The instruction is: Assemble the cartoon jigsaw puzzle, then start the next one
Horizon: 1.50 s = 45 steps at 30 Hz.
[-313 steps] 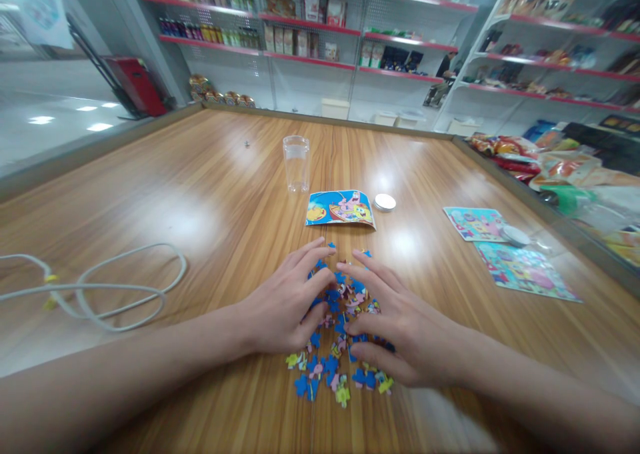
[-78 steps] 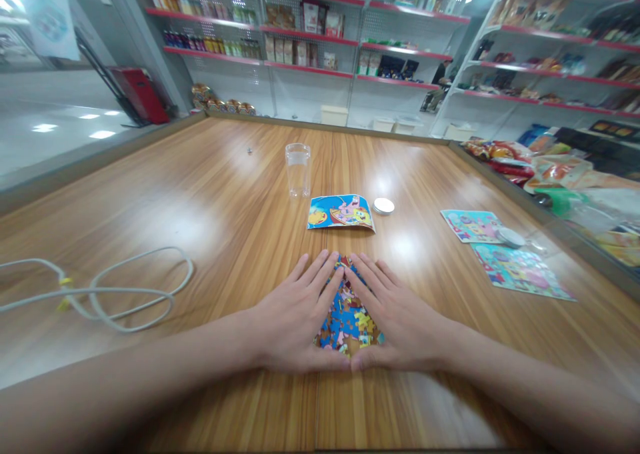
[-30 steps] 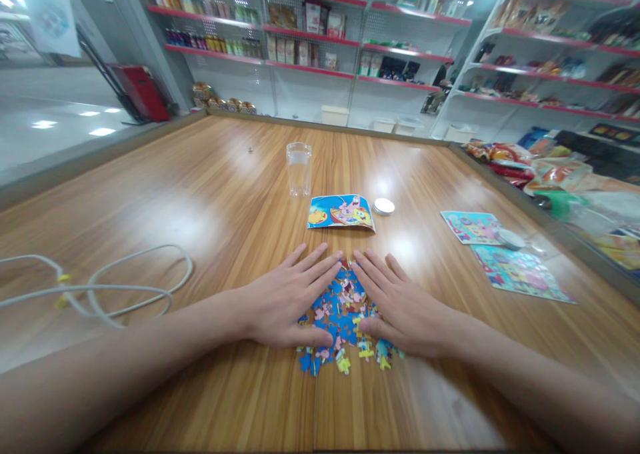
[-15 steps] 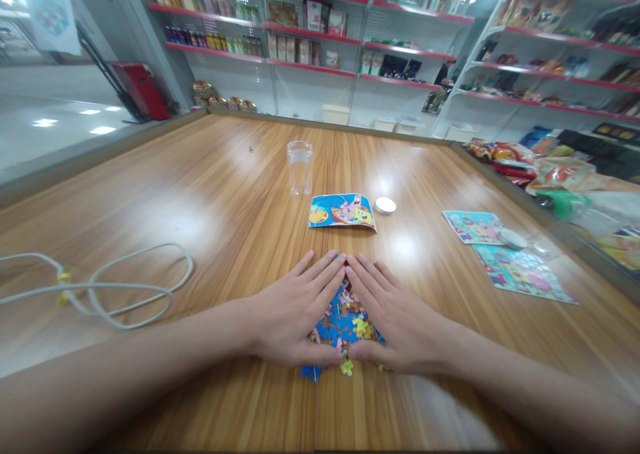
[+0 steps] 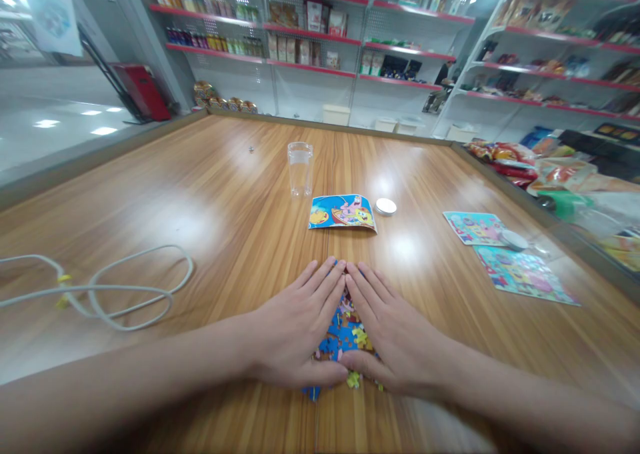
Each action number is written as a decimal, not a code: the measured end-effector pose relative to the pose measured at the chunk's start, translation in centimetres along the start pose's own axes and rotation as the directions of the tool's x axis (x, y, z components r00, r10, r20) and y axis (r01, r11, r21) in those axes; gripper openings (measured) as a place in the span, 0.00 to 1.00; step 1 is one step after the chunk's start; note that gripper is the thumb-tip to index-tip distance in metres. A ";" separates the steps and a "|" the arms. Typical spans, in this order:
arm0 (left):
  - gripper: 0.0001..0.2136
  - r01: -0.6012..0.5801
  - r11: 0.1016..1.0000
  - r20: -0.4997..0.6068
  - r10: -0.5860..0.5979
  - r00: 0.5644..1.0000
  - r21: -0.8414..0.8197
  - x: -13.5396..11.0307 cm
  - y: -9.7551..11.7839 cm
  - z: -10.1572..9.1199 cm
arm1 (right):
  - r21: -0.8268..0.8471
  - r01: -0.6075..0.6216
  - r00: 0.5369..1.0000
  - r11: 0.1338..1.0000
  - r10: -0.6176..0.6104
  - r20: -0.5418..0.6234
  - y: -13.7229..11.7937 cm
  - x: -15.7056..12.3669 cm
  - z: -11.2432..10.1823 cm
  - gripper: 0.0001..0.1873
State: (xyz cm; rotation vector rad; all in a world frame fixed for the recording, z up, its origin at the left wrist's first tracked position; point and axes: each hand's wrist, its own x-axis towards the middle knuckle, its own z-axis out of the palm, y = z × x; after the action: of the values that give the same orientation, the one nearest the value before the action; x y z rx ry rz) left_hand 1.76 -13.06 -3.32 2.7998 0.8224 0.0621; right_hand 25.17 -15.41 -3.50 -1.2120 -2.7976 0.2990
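A pile of jigsaw puzzle pieces (image 5: 341,334), blue, yellow, pink and brown, lies on the wooden table (image 5: 240,227) close to me. My left hand (image 5: 303,327) rests flat over its left side, fingers stretched forward. Over the right side lies my right hand (image 5: 390,331), likewise flat. The fingertips meet in a point at the far end, and the thumbs come together at the near end. Pieces show in the gap between the palms; others are hidden under the hands. Beyond the fingertips lies a curled cartoon picture sheet (image 5: 343,212).
Behind the sheet stands a clear plastic jar (image 5: 301,171), with a white round lid (image 5: 385,206) to the right. Two more picture sheets (image 5: 525,274) and another lid (image 5: 513,240) lie at right. A looped grey cable (image 5: 133,287) occupies the left. Packaged goods (image 5: 565,174) border the table's right edge.
Both hands have slid a little toward me over the puzzle pieces, drawing the pile nearer. The thumbs have come together, the right thumb shifting left.
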 end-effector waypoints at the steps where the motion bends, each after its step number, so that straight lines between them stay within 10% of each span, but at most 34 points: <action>1: 0.51 0.003 1.000 -0.001 -0.003 1.000 -0.002 0.0 0.1 0.1 | 0.001 -0.006 1.000 1.000 0.006 0.000 -0.1 0.0 0.0 0.52; 12: 0.49 -0.008 1.000 -0.001 0.008 1.000 -0.003 -0.3 0.1 0.0 | 0.015 -0.042 0.996 0.999 0.041 0.076 -0.7 -0.1 -0.8 0.51; 21: 0.48 -0.015 1.000 0.011 0.015 1.000 -0.003 -0.5 -2.5 -1.4 | -0.020 -0.030 0.996 0.999 0.028 -0.080 1.7 -0.2 -1.6 0.44; 45: 0.47 -0.060 0.997 0.009 0.061 0.998 -0.040 -0.2 -0.9 -0.5 | 0.124 -0.046 0.998 0.991 0.050 -0.031 -0.4 0.0 -0.6 0.37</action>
State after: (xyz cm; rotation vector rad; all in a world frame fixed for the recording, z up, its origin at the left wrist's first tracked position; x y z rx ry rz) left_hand 1.11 -12.33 -3.05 2.7854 0.7262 0.0734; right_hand 25.00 -15.63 -2.84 -1.2458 -2.6801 0.4439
